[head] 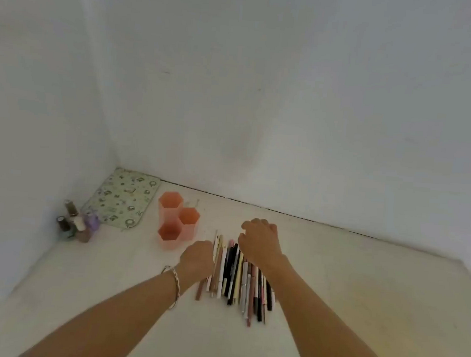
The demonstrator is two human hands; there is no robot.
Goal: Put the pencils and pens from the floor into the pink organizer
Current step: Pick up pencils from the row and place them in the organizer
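- The pencils and pens (237, 276) lie in one loose bundle on the floor (360, 284), roughly parallel, with their far tips pointing toward the wall.
- The left hand (196, 258) sits at the bundle's left edge with its knuckles up; its fingers are curled under and hidden, so whether this grip has closed on anything cannot be told.
- The right hand (260, 241) hovers over the far end of the bundle, fingers bent downward and loosely spread; this grip looks unclenched and appears to hold nothing.
- The pink organizer (177, 220), three joined hexagonal cups standing upright and open, is just beyond the left grip and to its left, well apart from the right grip.
- The step in hand seems to be gathering the first pens. Judged from the layout, a small pinch of a few shafts near their middle would probably be easier to control than scooping the whole pile.
- Squaring the tips against the floor before lifting should help them drop cleanly into one cup.
- The cups look light, so steadying the organizer with the free hand may stop it tipping.
- The small bottles (75, 224) and the patterned mat (121, 198) sit further left of the left grip, out of the path.
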